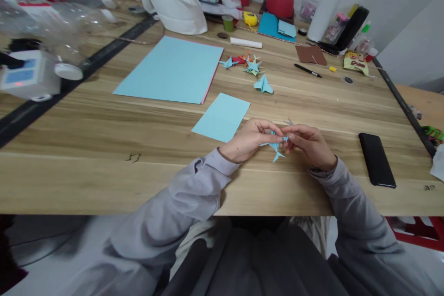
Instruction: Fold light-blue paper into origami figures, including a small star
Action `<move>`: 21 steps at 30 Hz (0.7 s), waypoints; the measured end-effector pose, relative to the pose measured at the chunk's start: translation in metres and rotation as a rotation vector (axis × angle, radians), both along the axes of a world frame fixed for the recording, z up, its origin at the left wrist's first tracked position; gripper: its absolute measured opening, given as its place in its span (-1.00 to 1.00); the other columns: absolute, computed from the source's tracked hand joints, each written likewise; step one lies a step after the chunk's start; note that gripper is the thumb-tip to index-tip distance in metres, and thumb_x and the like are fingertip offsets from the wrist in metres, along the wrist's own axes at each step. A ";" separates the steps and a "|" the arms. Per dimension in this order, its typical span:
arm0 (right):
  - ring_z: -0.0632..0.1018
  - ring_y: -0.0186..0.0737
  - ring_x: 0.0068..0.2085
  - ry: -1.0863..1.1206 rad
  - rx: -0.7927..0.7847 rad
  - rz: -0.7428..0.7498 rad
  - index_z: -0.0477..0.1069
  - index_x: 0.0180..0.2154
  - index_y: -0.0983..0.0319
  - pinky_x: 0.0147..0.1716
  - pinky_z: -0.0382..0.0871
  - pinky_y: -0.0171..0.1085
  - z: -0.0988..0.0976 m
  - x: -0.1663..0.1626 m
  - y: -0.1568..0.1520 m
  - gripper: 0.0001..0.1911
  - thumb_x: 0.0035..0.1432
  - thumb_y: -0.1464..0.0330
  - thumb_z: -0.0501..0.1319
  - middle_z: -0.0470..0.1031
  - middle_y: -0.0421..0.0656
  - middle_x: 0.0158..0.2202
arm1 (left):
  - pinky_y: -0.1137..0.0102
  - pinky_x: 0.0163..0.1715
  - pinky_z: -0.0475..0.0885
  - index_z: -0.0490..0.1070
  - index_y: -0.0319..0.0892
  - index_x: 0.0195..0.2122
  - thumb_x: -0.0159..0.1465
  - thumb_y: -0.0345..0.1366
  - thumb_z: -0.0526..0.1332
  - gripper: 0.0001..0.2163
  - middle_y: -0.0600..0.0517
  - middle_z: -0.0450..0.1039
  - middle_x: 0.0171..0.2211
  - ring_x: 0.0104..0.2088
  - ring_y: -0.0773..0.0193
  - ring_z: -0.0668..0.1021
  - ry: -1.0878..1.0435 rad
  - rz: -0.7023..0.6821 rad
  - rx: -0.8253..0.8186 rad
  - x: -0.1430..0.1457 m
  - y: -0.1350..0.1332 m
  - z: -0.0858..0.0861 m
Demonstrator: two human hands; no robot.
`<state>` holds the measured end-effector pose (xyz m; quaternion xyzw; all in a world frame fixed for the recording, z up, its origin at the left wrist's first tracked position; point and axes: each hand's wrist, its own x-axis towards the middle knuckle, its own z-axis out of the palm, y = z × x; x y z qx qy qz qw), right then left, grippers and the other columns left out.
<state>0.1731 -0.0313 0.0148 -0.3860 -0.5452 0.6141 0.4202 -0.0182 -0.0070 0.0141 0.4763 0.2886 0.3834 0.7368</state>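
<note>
Worn-camera view, both forearms in grey sleeves resting over the near edge of a wood-grain worktop (86, 175). Left hand (255, 138): thumb and fingers pinched on a small folded blue paper figure (275, 147). Right hand (308, 144): fingertips together on the figure's right-hand end, close against the left fingertips. Figure held between the two hands, near the front of the worktop, forked tail pointing toward the wearer; its upper part is mostly covered by fingers, so the full shape is hard to read. Just beyond the right hand, a thin grey item (289, 121), possibly scissors, partly hidden. Left of the hands, a small blue sheet (222, 118) lies flat; farther off, a large blue sheet (169, 71) with a pink edge (212, 76) showing along its right side. Beyond the hands, a blue paper plane (263, 84) sits near a cluster of coloured folded papers (253, 65). Black pen (307, 70) farther right. Dark phone (377, 159) lies to the right, apart from the right hand.
</note>
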 end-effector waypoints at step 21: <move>0.56 -0.37 -0.52 -0.015 -0.039 0.050 0.44 -0.37 0.23 -0.49 0.48 -0.36 0.002 -0.001 0.000 -0.65 -0.04 0.13 0.46 0.58 -0.24 -0.50 | 0.44 -0.49 0.41 0.53 -0.22 -0.48 -0.11 -0.30 0.52 -0.77 0.03 0.55 -0.57 -0.51 0.31 0.58 0.051 -0.026 -0.039 0.000 0.000 0.003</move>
